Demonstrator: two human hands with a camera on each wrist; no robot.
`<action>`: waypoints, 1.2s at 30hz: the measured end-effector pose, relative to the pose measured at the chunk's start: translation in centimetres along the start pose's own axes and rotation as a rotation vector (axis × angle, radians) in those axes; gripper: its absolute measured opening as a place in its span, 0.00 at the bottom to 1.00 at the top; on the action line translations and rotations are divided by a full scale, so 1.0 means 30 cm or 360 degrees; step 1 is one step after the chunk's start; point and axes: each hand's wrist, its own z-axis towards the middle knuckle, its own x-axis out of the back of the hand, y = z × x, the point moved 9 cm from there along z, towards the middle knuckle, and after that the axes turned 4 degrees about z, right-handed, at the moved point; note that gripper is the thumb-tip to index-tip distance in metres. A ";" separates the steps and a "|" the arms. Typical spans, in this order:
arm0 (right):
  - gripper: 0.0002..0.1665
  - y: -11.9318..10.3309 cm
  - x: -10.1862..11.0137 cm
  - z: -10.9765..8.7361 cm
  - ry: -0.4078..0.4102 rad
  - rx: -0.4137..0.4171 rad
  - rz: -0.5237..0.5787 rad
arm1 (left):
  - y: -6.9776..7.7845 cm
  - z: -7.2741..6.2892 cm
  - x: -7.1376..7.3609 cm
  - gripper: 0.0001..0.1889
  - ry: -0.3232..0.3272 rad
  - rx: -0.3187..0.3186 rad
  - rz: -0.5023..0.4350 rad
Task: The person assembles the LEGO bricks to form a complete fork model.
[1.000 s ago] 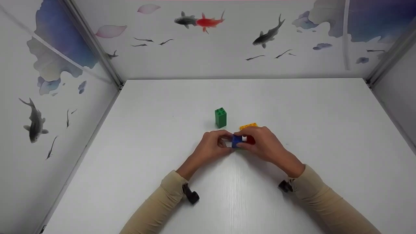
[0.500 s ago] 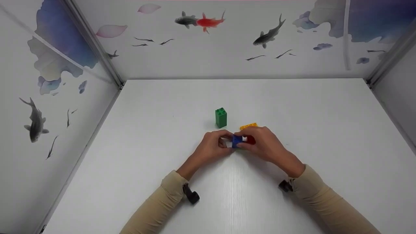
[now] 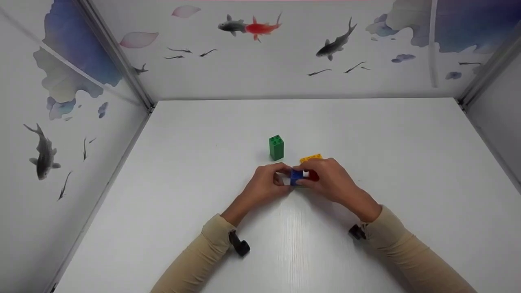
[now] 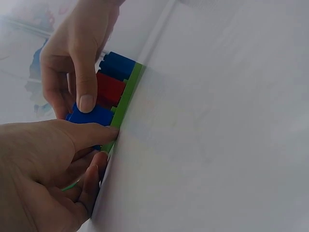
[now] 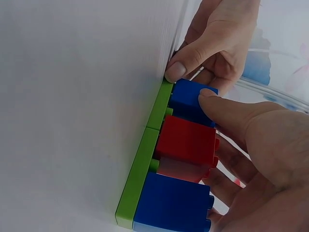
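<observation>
A row of toy building bricks stands on light green base plates (image 5: 137, 179) laid end to end on the table. In the right wrist view, a blue brick (image 5: 171, 203) is nearest, a red brick (image 5: 186, 145) is in the middle, and another blue brick (image 5: 188, 99) sits at the far end. My right hand (image 3: 331, 179) pinches this far blue brick between thumb and fingers. With thumb and fingers, my left hand (image 3: 266, 181) pinches the end of the green base beneath it. From the head view, my right hand hides most of the row.
A tall green brick (image 3: 276, 147) stands upright behind my left hand. Partly hidden behind my right hand lies a yellow brick (image 3: 311, 158). White panels with painted fish border the white table (image 3: 195, 134) at the back and sides.
</observation>
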 end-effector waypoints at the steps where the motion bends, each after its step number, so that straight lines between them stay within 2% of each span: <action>1: 0.21 -0.001 0.000 0.000 0.0003 0.0007 0.0001 | -0.001 0.000 -0.001 0.21 -0.0001 -0.0001 -0.0002; 12: 0.20 -0.006 0.004 0.002 0.0002 0.0012 -0.0028 | 0.000 0.003 -0.003 0.21 -0.0004 -0.0010 -0.0011; 20: 0.21 -0.013 0.001 0.005 -0.0026 0.0009 -0.0073 | -0.004 -0.002 -0.004 0.21 -0.0018 0.0034 -0.0013; 36: 0.18 -0.029 0.000 0.002 -0.0006 0.0036 -0.0161 | 0.005 -0.002 -0.006 0.21 -0.0022 0.0019 0.0011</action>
